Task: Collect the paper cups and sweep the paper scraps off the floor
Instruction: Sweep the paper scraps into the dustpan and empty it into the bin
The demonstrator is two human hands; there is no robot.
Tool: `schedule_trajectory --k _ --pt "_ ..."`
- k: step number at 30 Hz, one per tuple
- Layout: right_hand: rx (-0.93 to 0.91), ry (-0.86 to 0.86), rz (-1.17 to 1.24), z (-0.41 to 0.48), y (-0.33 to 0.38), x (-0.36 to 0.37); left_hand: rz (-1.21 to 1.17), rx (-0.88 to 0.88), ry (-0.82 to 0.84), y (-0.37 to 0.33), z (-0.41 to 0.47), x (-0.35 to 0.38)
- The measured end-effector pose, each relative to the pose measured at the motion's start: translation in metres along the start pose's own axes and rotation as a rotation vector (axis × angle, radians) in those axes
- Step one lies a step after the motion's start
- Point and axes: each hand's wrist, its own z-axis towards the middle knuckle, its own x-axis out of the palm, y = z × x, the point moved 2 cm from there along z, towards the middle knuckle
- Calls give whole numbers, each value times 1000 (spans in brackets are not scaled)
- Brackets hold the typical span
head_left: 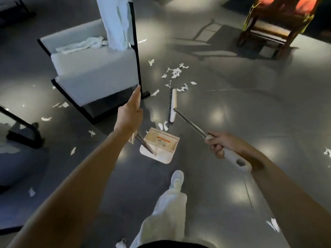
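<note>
As scraps (176, 71) lie scattered, 2 hands (129, 117) (219, 144) hold 1 broom (173, 106), 1 dustpan (161, 148)

Grey armchair (93, 74) with black frame, left of centre; white cloth (118, 20) draped over back and seat. Wooden chair (272, 29) with red cushion, far right. Black stand (25, 138) at left edge. Glossy grey floor (232, 122).

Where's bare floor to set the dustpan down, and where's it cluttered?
Bare floor right of the broom, out to the wooden chair; also the strip between dustpan and shoe. Crowded: paper scraps beyond the broom's head and beside the white armchair.
</note>
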Motion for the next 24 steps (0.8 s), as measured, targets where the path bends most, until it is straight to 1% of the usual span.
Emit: schedule_trajectory --k 3,5,9,11,13,15,18,21,22,24 --pt "19 7 -21 76 83 -29 -21 31 10 -23 103 40" --pt "27 -24 -26 124 135 -48 -43 43 45 -41 173 62" --pt "39 -21 -22 200 238 -85 -23 94 74 -81 300 92" --pt "43 -2 -9 235 290 -103 -44 84 78 -98 364 105" --pt "36 -3 -12 272 342 -120 -52 71 60 -114 429 120" --pt "30 0 -27 317 397 -138 -8 86 21 -127 496 139" --pt "22 20 -105 392 478 -167 37 84 -27 -144 595 173" --pt "17 11 -189 465 568 -198 -57 15 -44 -162 698 205" --pt "20 38 -216 486 599 -206 -74 -1 -52 -169 731 213" --pt "30 78 -266 523 661 -220 -46 -29 -74 -184 793 224"
